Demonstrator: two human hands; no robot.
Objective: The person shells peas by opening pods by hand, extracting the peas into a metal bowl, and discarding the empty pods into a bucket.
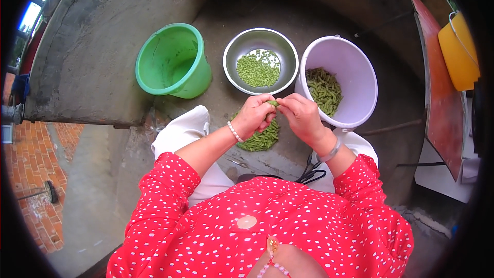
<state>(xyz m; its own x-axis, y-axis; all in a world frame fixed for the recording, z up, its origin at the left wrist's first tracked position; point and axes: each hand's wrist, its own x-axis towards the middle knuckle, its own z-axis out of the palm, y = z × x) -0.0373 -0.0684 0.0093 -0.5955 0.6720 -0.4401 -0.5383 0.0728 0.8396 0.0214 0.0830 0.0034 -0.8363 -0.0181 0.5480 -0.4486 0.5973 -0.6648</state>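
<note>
Between the fingertips of my left hand (256,115) and my right hand (303,117) is a green bean pod (273,103), held by both. Beyond my hands stands a steel basin (235,52) with shelled green beans (258,70) in it. To its right, touching or nearly touching it, a pale purple bucket (357,81) holds many bean pods (323,90). A green plastic bucket (173,60) stands left of the basin, dark smudges inside it. Below my hands, a pile of green pods (262,139) lies on the floor between my legs, partly hidden by my left hand.
A concrete wall (104,38) rises at the left, with brick paving (34,162) past its end. At the right are a red board (444,96), a yellow bucket (459,52) and a stick (393,127) on the floor. Black cables (310,173) lie by my right leg.
</note>
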